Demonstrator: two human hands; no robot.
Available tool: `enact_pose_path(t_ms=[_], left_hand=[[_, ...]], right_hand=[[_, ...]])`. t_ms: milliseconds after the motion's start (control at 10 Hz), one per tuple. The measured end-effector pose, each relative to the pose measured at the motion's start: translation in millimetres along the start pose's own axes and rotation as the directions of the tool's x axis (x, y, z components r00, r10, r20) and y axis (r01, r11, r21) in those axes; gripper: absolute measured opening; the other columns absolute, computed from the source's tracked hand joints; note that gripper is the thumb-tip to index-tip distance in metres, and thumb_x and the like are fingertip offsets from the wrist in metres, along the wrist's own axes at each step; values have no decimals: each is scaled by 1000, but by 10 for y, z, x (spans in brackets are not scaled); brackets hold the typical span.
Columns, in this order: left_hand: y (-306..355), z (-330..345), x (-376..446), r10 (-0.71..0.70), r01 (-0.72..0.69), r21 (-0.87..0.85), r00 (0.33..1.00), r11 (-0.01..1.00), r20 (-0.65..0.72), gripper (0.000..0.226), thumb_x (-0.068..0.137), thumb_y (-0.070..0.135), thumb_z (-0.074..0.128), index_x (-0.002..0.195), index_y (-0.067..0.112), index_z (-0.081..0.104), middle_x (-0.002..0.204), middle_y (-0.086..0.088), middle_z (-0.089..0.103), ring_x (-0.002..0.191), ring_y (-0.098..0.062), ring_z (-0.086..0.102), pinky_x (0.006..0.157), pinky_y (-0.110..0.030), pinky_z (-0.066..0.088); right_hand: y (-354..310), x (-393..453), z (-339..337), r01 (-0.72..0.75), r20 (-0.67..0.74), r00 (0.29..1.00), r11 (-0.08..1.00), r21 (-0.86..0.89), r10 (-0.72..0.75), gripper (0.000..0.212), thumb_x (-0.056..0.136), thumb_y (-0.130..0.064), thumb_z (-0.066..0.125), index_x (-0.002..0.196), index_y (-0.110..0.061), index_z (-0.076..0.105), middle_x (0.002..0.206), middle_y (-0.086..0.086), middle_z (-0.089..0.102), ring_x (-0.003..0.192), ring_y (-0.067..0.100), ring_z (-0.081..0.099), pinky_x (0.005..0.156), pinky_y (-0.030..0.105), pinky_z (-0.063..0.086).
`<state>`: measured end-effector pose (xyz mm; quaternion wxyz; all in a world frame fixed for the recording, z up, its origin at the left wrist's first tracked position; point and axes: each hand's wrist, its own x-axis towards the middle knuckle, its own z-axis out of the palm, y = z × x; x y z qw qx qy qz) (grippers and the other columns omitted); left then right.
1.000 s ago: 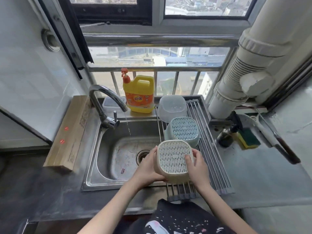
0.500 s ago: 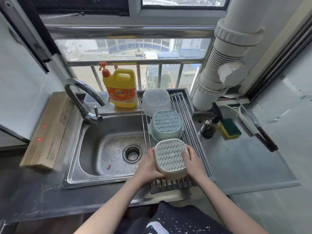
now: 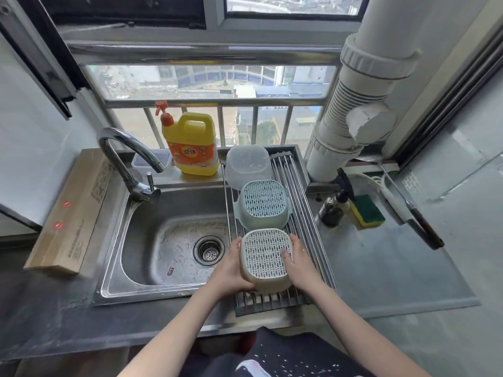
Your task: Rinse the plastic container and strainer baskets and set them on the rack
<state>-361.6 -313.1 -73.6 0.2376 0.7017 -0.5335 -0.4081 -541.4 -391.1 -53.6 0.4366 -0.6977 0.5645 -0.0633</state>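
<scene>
A cream strainer basket (image 3: 265,257) sits upside down at the near end of the steel roll-up rack (image 3: 304,213) over the sink's right side. My left hand (image 3: 231,270) grips its left wall and my right hand (image 3: 298,263) grips its right wall, a fingertip on the perforated bottom. Behind it a pale blue strainer basket (image 3: 262,203) lies upside down on the rack. At the far end the clear plastic container (image 3: 248,164) also rests inverted.
The steel sink (image 3: 174,240) with its drain (image 3: 208,250) lies left of the rack, with the faucet (image 3: 128,161) at its back left. A yellow detergent bottle (image 3: 192,144) stands on the ledge. A sponge (image 3: 367,210) and knife (image 3: 416,216) lie on the right counter. A wooden board (image 3: 70,213) lies at the left.
Both hands have kept hold of the cream basket and lowered it onto the near end of the rack. The camera view has shifted to the right and down.
</scene>
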Motion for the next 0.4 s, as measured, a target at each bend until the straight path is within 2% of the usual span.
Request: enact_pose_path(t_ms=[100, 200, 300, 400], left_hand=[[-10, 14, 17, 83, -84, 117, 996, 990, 13, 141, 45, 51, 85, 150, 26, -6, 158, 0, 10, 143, -14, 12, 117, -41, 14], [-13, 22, 36, 68, -77, 188, 996, 979, 51, 135, 53, 50, 84, 149, 34, -9, 160, 2, -1, 147, -19, 2, 117, -55, 15], [-45, 22, 66, 67, -76, 194, 996, 978, 55, 134, 53, 51, 83, 148, 36, -11, 160, 2, -2, 147, -20, 5, 116, -54, 18], [-71, -20, 51, 72, -97, 253, 992, 963, 104, 136, 55, 53, 82, 147, 34, -17, 160, 2, -11, 148, -17, -6, 119, -53, 10]], right_hand=[[0, 10, 64, 58, 79, 995, 998, -21, -56, 62, 102, -31, 33, 152, -21, -3, 156, 6, 22, 138, 22, 32, 110, 35, 31], [-15, 22, 42, 52, 117, 992, 994, -94, -41, 65, 102, -35, 29, 152, -23, -11, 159, 6, 13, 137, 23, 34, 108, 37, 34], [23, 57, 51, 69, 120, 991, 994, -89, -58, 66, 102, -34, 29, 151, -22, -12, 159, 7, 11, 135, 22, 36, 106, 35, 34], [29, 33, 49, 39, 89, 995, 997, 59, -44, 70, 102, -34, 31, 149, -22, -19, 160, 0, 1, 145, 21, 18, 114, 36, 21]])
